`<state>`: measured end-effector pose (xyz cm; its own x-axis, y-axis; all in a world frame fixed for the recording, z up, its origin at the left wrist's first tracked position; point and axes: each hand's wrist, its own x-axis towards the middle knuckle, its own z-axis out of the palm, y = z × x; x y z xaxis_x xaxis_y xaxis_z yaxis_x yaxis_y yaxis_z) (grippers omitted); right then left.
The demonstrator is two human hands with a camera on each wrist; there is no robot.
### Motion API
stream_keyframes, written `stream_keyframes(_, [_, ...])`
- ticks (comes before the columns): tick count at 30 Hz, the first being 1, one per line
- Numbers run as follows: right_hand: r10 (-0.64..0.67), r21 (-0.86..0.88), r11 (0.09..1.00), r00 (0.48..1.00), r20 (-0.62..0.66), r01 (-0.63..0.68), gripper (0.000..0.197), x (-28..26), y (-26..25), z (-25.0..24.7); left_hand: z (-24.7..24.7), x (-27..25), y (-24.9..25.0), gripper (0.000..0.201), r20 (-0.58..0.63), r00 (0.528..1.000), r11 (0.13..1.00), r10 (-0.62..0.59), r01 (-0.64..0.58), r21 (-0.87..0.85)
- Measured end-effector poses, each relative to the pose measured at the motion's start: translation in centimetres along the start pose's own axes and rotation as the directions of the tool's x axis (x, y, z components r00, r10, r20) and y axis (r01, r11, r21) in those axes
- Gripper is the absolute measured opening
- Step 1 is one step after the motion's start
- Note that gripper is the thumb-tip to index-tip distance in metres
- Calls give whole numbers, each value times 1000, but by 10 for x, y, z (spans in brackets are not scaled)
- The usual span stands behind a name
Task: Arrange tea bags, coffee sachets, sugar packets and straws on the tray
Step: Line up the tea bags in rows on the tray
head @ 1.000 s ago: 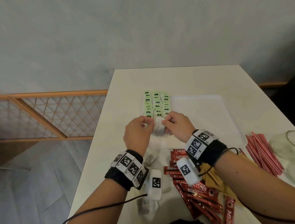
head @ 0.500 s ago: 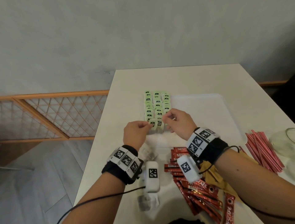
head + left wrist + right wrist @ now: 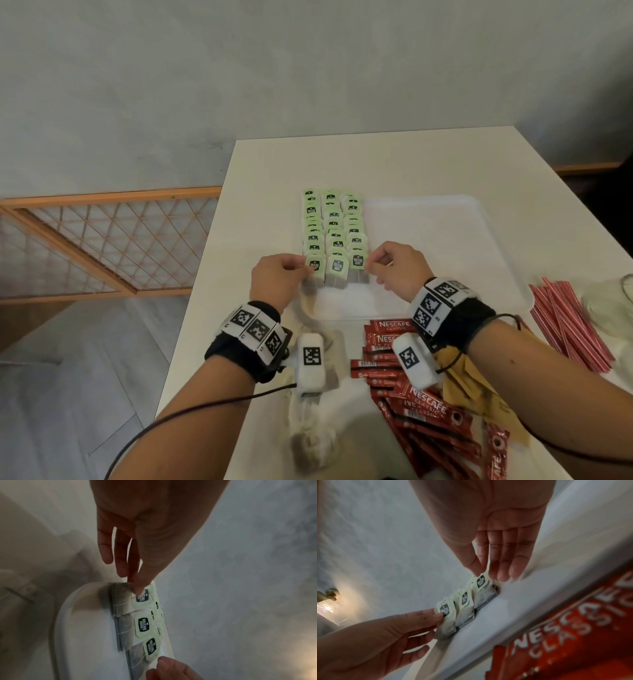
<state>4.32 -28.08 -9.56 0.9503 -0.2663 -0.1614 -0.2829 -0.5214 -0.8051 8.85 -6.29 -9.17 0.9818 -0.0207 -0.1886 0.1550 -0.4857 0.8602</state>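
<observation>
A white tray (image 3: pixel 445 253) lies on the table, with three columns of green-tagged tea bags (image 3: pixel 334 226) along its left side. My left hand (image 3: pixel 308 270) pinches the tag of the front-left tea bag (image 3: pixel 143 597). My right hand (image 3: pixel 370 267) pinches the tag of the front-right tea bag (image 3: pixel 481 582) between thumb and forefinger. The middle tea bag (image 3: pixel 337 270) of the front row stands between them, untouched. Red coffee sachets (image 3: pixel 414 397) lie in a heap under my right wrist. Brown sugar packets (image 3: pixel 459 377) lie beside them, and red striped straws (image 3: pixel 565 322) lie at the right.
Several loose tea bags (image 3: pixel 311 442) lie on the table near its left edge, under my left wrist. A glass jar (image 3: pixel 613 294) stands at the far right. The right part of the tray is bare. A wooden lattice panel (image 3: pixel 102 240) stands on the floor to the left.
The tea bag that both hands held together above the tray now stands in the front row. My hands have moved apart to the two ends of that row.
</observation>
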Motion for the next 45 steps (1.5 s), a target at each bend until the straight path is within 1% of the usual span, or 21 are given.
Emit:
stream_keyframes(4, [67,-45,997,997,44,-65,27,7,6,3,-1,-2,-5,25,-59,991,983,120,-111,144])
stream_keyframes(6, [59,-77,996,996,72,-53,33,8,6,5,1,-6,-8,22,-28,984,961,177,-166,220])
stream_keyframes(7, [45,-96,995,995,88,-36,35,7,5,6,2,-8,-8,20,6,984,950,177,-173,259])
stream_keyframes(11, [27,-154,988,993,115,-10,38,7,-2,7,1,-9,-4,13,71,993,935,99,-117,334])
stream_keyframes(13, [35,-198,980,993,114,-12,46,6,-6,4,-3,-11,1,13,98,992,931,79,-109,349])
stream_keyframes(15, [24,-231,973,995,99,0,53,1,-10,0,-11,-16,8,14,146,988,901,46,-104,421])
stream_keyframes(17, [-11,-218,976,997,76,28,52,-8,-11,-4,-20,-26,11,25,225,973,824,-47,-89,559])
stream_keyframes(19, [-49,-198,978,997,66,62,46,-19,-11,-7,-24,-40,8,40,290,948,733,-129,-106,672])
stream_keyframes(21, [-67,-192,978,995,77,81,37,-29,-9,-9,-22,-56,2,51,293,946,692,-138,-120,712])
stream_keyframes(23, [-77,-182,979,992,102,95,32,-41,-8,-9,-18,-67,-4,54,263,960,703,-99,-119,701])
stream_keyframes(24, [-85,-175,979,990,115,104,30,-46,-8,-8,-16,-70,-7,50,257,962,726,-88,-115,678])
stream_keyframes(27, [-112,-143,981,984,140,132,25,-64,-9,-5,-15,-71,-9,26,308,945,803,-109,-99,588])
stream_keyframes(28, [-117,-126,983,982,148,136,25,-69,-11,-3,-16,-72,-9,22,319,942,823,-110,-94,561])
stream_keyframes(30, [-135,-95,984,976,171,153,25,-80,-16,-2,-17,-74,-9,26,320,943,853,-94,-90,514])
stream_keyframes(32, [-169,-69,980,966,195,186,27,-89,-22,-2,-19,-79,-8,21,305,951,866,-52,-109,488])
stream_keyframes(34, [-206,-40,975,954,217,219,32,-97,-28,-3,-23,-86,-4,21,298,954,891,28,-159,425])
stream_keyframes(37, [-249,-1,966,933,261,258,41,-108,-34,-2,-28,-100,12,26,332,933,919,142,-249,306])
stream_keyframes(39, [-272,-1,959,924,270,283,35,-114,-35,0,-28,-111,25,26,353,916,944,191,-269,189])
stream_keyframes(41, [-291,-12,953,922,254,304,22,-120,-34,0,-26,-121,30,25,360,909,958,209,-265,111])
stream_keyframes(43, [-295,-6,953,927,232,304,12,-125,-29,-2,-25,-127,24,25,364,911,947,192,-269,174])
stream_keyframes(45, [-286,-16,955,936,204,295,9,-131,-20,-6,-26,-129,10,31,363,925,895,111,-252,369])
